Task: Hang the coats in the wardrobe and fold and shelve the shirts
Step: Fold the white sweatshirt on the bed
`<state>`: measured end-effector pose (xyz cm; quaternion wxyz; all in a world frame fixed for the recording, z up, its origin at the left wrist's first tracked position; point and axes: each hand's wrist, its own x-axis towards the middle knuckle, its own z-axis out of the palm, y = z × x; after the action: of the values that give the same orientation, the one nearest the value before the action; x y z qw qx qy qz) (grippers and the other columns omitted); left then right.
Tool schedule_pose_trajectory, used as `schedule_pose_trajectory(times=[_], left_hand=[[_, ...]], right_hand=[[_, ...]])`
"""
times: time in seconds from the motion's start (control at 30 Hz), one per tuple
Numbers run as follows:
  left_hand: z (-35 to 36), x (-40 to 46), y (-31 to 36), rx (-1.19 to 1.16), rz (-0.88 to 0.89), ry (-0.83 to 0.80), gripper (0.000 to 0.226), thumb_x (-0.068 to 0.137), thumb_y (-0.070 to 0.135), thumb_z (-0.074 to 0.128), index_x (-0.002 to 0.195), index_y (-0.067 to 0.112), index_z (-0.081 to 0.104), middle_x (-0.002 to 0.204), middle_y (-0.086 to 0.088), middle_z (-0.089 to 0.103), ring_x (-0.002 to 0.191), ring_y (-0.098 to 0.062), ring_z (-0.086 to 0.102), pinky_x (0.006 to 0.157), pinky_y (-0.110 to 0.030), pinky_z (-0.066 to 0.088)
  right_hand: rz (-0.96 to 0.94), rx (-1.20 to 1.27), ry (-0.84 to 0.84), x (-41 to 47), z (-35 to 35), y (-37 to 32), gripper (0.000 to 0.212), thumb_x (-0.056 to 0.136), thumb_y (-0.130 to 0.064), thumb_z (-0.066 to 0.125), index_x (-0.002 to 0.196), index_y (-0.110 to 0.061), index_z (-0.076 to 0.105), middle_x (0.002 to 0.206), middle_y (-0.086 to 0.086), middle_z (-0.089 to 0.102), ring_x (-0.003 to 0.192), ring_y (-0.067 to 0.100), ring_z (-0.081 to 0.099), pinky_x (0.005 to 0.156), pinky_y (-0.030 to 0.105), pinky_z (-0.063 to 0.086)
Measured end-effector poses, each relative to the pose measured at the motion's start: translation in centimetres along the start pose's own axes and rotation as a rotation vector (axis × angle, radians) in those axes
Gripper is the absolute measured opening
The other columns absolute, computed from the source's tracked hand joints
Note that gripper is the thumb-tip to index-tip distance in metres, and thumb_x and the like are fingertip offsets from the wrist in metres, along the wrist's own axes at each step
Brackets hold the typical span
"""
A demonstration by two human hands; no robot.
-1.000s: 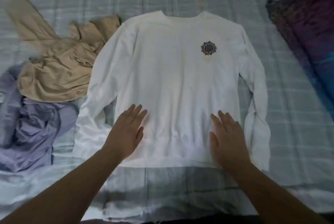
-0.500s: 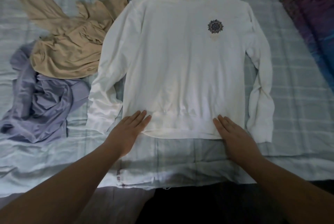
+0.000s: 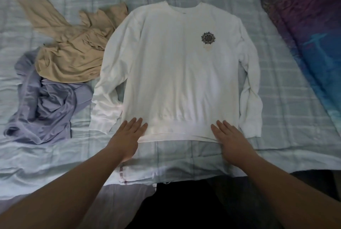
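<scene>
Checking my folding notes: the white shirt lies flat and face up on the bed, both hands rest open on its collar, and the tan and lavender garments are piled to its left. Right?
Not quite. In the head view the left hand and right hand rest open at the white shirt's bottom hem, not its collar. The rest holds: flat, face up, tan garment and lavender garment piled left.

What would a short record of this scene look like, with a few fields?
surface: pale checked bedsheet
spread flat: white long-sleeved cotton shirt, dark round emblem on chest
left hand: fingers straight, on the shirt's hem
right hand: fingers straight, on the hem
crumpled nearby: beige garment, lilac garment
right edge: purple and blue patterned cloth
</scene>
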<state>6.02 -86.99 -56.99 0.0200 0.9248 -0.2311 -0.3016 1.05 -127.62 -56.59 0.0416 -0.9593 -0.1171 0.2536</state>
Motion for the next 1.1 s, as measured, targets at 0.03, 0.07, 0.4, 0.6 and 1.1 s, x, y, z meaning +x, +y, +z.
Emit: schedule_pose_trajectory(times=[0.03,0.07,0.4,0.6,1.1], left_hand=[[-0.7,0.2,0.5,0.001,0.005,0.022,0.082,0.091,0.010,0.041,0.156,0.028,-0.005,0.165,0.000,-0.009,0.151,-0.020,-0.011,0.121,-0.040,-0.008],[-1.4,0.5,1.1,0.009,0.026,0.046,0.081,0.092,0.016,0.044,0.157,0.029,-0.003,0.165,-0.001,-0.006,0.152,-0.022,-0.007,0.121,-0.042,-0.004],[-8.2,11.1,13.1,-0.063,0.264,0.332,0.074,0.091,0.014,0.050,0.156,0.020,0.017,0.163,-0.009,0.019,0.150,-0.029,0.016,0.121,-0.042,0.019],[-7.6,18.8,23.5,-0.169,0.335,0.278,0.073,0.091,0.011,0.049,0.156,0.017,0.018,0.163,-0.011,0.018,0.151,-0.028,0.011,0.122,-0.042,0.017],[-16.0,30.2,37.3,-0.152,0.311,0.164,0.075,0.083,0.022,0.032,0.156,0.018,0.016,0.163,-0.010,0.016,0.152,-0.026,0.007,0.122,-0.044,0.017]], right_hand=[[0.005,0.025,0.040,-0.1,-0.9,0.0,0.080,0.077,-0.006,0.051,0.153,-0.019,0.030,0.159,0.008,0.028,0.146,0.033,0.029,0.117,0.047,0.024],[0.010,0.058,0.064,-0.2,-1.7,0.3,0.077,0.078,-0.006,0.051,0.152,-0.018,0.033,0.157,0.009,0.032,0.144,0.033,0.032,0.116,0.048,0.027],[0.698,0.611,0.277,-1.0,-3.4,11.0,0.049,0.093,-0.016,0.056,0.138,0.000,0.045,0.136,0.023,0.050,0.123,0.039,0.049,0.105,0.044,0.037],[0.756,0.829,0.116,1.6,-1.7,13.4,0.035,0.087,-0.031,0.067,0.109,-0.007,0.055,0.110,0.018,0.064,0.103,0.034,0.062,0.081,0.034,0.045],[0.819,1.004,0.352,-2.8,-12.2,34.7,0.023,0.081,-0.021,0.058,0.102,-0.012,0.060,0.098,0.010,0.061,0.094,0.030,0.059,0.081,0.039,0.046]])
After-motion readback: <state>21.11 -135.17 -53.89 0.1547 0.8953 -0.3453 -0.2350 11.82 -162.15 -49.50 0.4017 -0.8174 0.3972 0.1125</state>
